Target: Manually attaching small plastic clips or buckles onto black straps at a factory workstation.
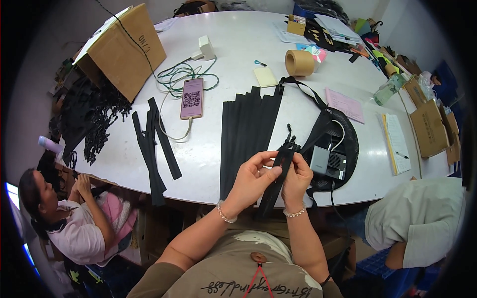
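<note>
Just over the table's front edge, I hold a black zipper (271, 196) in front of me. Its strip hangs down past the edge, and small corded pulls (289, 139) stick up at its upper end. My left hand (254, 178) pinches the strip between thumb and fingers. On its other side my right hand (298, 178) is closed on the same zipper near the pulls. Left of my hands lies a row of flat black strips (246, 129), side by side. A few more black strips (149, 154) lie crossed farther left.
A mesh bag (350, 149) with a grey device sits right of my hands. Beyond are a phone (192, 98) on a cable, a tape roll (299, 63) and a cardboard box (134, 52) beside piled black pulls (102, 114). People sit at left (79, 223) and right (422, 218).
</note>
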